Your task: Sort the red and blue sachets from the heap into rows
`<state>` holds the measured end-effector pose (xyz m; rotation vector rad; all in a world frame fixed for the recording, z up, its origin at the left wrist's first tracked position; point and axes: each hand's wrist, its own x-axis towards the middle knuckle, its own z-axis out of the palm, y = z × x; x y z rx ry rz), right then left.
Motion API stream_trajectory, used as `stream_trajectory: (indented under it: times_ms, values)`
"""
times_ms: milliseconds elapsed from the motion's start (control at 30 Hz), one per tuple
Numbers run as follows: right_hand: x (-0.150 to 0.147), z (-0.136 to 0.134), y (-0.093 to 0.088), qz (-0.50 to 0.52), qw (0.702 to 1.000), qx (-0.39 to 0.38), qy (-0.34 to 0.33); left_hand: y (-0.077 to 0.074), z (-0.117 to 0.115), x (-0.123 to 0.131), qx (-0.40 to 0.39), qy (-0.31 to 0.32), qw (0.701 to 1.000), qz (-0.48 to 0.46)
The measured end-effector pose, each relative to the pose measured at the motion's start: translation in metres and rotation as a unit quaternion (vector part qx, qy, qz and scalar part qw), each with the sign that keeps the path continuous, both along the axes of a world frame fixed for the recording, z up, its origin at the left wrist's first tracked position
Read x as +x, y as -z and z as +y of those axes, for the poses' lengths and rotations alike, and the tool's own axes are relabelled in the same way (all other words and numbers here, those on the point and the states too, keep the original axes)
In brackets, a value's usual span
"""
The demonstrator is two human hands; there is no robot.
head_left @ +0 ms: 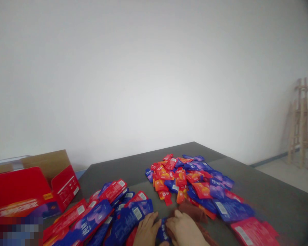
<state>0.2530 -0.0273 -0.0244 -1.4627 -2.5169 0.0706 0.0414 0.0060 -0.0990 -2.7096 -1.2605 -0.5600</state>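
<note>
My left hand (pixel 146 229) and my right hand (pixel 184 230) meet at the bottom middle of the view, low over a dark grey table (pixel 272 191). Between them sits a small blue sachet (pixel 163 232), pinched by fingers of both hands. A brown cloth (pixel 193 212) lies under and beyond my right hand. To the left lies a heap of long red and blue packets (pixel 105 212). Beyond my hands lies a heap of small red, orange and blue sachets (pixel 187 177).
An open red cardboard box (pixel 28 191) stands at the left edge of the table. A red packet (pixel 254 232) lies at the lower right. A white wall fills the background, and wooden frames (pixel 304 119) lean against it at the far right.
</note>
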Motion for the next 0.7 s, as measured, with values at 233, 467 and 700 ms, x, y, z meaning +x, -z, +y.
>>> stream_trajectory:
  times_ms: [233, 467, 700]
  values:
    - [0.034, -0.004, 0.009, 0.015, 0.996, 0.013, 0.086, -0.004, 0.0, 0.002, -0.009, -0.007, 1.0, 0.006]
    - [-0.003, 0.004, 0.032, -0.043, 0.996, 0.044, -0.063, -0.02, -0.009, 0.011, -0.064, -0.037, 0.997, 0.013]
    - [0.03, 0.0, 0.037, 0.04, 0.997, 0.068, -0.022, -0.002, -0.002, 0.0, -0.028, -0.009, 1.0, -0.006]
